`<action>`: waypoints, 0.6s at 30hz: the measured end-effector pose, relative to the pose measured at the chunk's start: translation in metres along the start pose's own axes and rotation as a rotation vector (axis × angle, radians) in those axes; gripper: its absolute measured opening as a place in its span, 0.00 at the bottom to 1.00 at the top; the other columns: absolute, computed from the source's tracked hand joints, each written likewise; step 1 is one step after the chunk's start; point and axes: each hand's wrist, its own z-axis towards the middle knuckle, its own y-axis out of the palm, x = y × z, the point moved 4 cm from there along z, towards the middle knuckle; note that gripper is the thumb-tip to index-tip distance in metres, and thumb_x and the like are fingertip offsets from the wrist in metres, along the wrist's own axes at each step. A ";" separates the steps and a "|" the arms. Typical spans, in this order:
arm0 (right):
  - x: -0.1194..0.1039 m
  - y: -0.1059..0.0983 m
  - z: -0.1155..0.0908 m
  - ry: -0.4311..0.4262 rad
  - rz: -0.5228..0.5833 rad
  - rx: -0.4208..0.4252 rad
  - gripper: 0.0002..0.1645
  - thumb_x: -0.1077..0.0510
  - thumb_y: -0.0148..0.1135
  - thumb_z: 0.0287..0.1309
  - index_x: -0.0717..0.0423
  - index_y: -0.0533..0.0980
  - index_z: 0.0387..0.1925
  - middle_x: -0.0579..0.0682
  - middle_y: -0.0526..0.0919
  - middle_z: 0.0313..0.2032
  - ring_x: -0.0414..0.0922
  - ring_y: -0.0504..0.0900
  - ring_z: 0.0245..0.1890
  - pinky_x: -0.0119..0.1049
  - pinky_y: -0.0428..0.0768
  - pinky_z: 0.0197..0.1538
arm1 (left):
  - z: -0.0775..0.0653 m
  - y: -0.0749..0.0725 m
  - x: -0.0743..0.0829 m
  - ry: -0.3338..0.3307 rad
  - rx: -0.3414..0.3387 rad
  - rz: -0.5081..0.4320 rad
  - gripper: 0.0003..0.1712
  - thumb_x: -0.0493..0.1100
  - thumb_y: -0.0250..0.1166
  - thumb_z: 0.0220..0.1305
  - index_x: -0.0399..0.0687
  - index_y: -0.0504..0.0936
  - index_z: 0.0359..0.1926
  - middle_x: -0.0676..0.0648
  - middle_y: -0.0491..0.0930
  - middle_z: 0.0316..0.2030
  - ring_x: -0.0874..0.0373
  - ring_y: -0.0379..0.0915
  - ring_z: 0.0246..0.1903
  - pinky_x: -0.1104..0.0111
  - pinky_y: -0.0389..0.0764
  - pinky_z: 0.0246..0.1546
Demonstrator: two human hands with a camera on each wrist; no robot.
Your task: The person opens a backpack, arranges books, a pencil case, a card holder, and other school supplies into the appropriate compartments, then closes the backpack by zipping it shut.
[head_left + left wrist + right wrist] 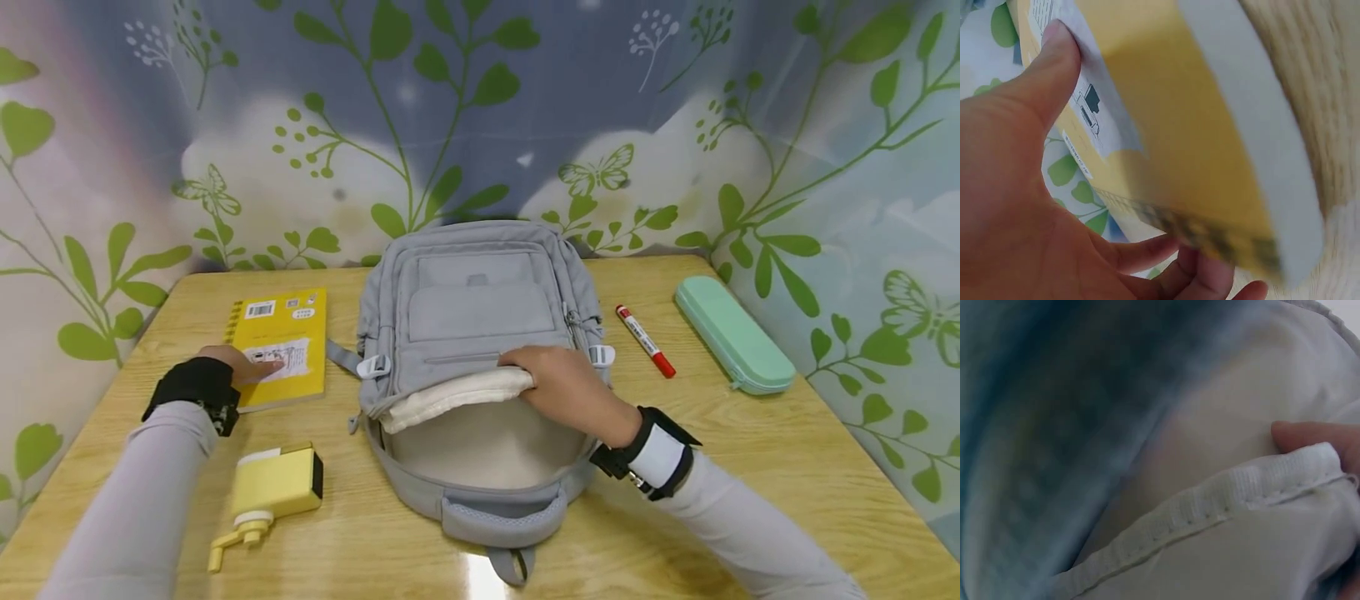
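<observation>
At the left of the head view my left hand (234,363) grips a yellow spiral notebook (306,302) by its bound side. In the left wrist view the thumb (1063,53) presses on the printed cover, while the other fingers curl under the spiral edge. A grey backpack (480,312) lies on its back, its main compartment unzipped towards me. My right hand (570,392) pinches the edge of the front panel and lifts it, showing the pale lining (487,446). The right wrist view shows the seamed edge (1210,503) between thumb and fingers; blurred grey fabric hides part of that view.
Near the left forearm sits a yellow box-shaped device with a crank (276,483). Right of the backpack lie a red and white marker (645,340) and a mint-green pencil case (733,335). Leaf-patterned curtains (465,108) border the wooden table (750,467) behind and at both sides.
</observation>
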 end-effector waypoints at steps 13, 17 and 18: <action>-0.003 0.008 -0.002 -0.023 -0.004 -0.018 0.17 0.62 0.68 0.50 0.48 0.80 0.44 0.45 0.85 0.42 0.43 0.83 0.41 0.38 0.81 0.38 | -0.017 -0.013 -0.023 0.086 0.156 -0.282 0.63 0.63 0.55 0.61 0.10 0.32 0.60 0.18 0.57 0.49 0.36 0.66 0.42 0.51 0.72 0.47; -0.004 0.010 -0.002 -0.025 -0.015 -0.019 0.19 0.64 0.68 0.48 0.48 0.80 0.45 0.45 0.84 0.43 0.43 0.83 0.41 0.38 0.81 0.38 | -0.033 -0.023 -0.026 0.246 0.189 -0.440 0.48 0.54 0.51 0.68 0.13 0.38 0.60 0.29 0.69 0.39 0.53 0.74 0.30 0.64 0.74 0.33; -0.004 0.010 -0.001 -0.024 -0.015 -0.019 0.20 0.64 0.68 0.48 0.48 0.80 0.45 0.45 0.84 0.43 0.42 0.83 0.41 0.38 0.81 0.39 | -0.037 -0.026 -0.025 0.288 0.203 -0.477 0.44 0.51 0.49 0.69 0.14 0.38 0.60 0.29 0.71 0.38 0.56 0.75 0.29 0.66 0.75 0.32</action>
